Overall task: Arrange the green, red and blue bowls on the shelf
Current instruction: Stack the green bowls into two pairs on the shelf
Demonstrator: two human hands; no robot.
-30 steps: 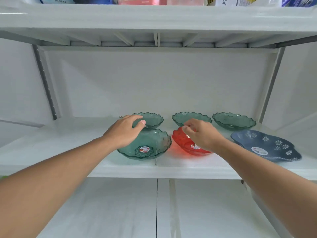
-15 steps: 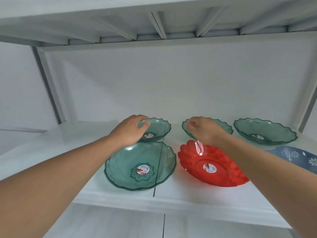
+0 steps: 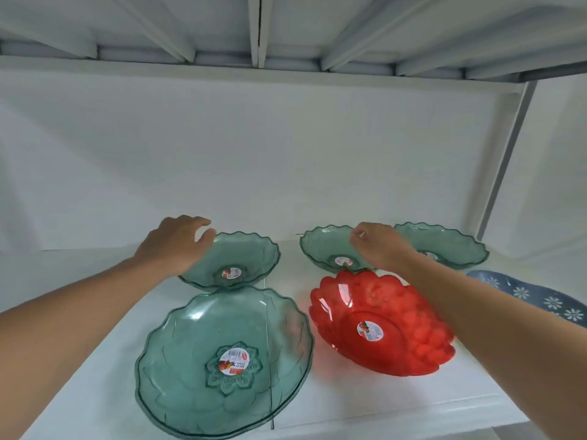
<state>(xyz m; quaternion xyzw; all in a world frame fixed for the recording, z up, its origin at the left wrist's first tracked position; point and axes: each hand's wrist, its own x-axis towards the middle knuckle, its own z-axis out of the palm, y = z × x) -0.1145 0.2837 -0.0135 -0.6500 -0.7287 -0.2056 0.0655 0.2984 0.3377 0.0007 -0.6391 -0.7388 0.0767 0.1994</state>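
Observation:
On the white shelf point(image 3: 79, 369) a large green bowl point(image 3: 224, 360) sits at the front, with a red bowl point(image 3: 381, 325) to its right. Behind them stand three smaller green bowls: back left point(image 3: 235, 260), back middle point(image 3: 330, 252) and back right point(image 3: 444, 249). A blue flowered bowl point(image 3: 536, 293) lies at the right edge. My left hand point(image 3: 178, 242) grips the left rim of the back-left green bowl. My right hand point(image 3: 381, 246) pinches the rim of the back-middle green bowl, its forearm crossing over the red bowl.
The shelf above point(image 3: 286, 33) hangs low overhead. A white back wall point(image 3: 254, 160) closes the rear, and a grey upright post point(image 3: 505, 173) stands at the right. Bare shelf surface lies to the left of the bowls.
The view has moved closer and lower into the shelf. Both hands have reached further back, from the front bowls to the rims of the back-left and back-middle green bowls.

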